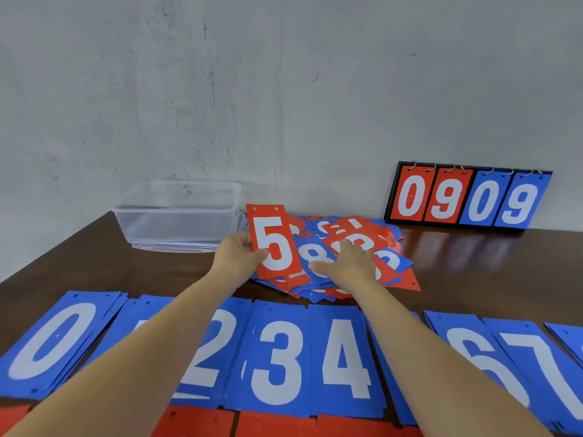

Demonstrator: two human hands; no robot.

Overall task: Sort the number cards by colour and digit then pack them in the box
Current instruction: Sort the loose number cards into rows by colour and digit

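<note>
The person is reaching both arms over the desk (473,272) toward a loose pile of red and blue number cards (407,279) lying toward the middle of the far edge. The left hand (239,253) is gripping a red 5 card (273,241) by its left edge, thumb on the face, and is holding it upright above the left side of the pile. The right hand (350,263) is resting palm down on top of the pile, fingers spread and loosely bent, thumb lying across a blue 8 card (310,255); it is lifting nothing.

The clear plastic box (176,212) is standing at the far left corner, just left of the pile and the left hand, with nothing showing inside it. A flip scoreboard (467,197) reading 0 9 0 9 is leaning against the wall at the far right corner.

Along the near edge, under both forearms, stacks of blue cards (277,357) are lying in a row showing 0, 2, 3, 4, 6 and 7; the forearms are hiding the stacks between. Red cards (274,425) are peeking out at the very near edge.
</note>
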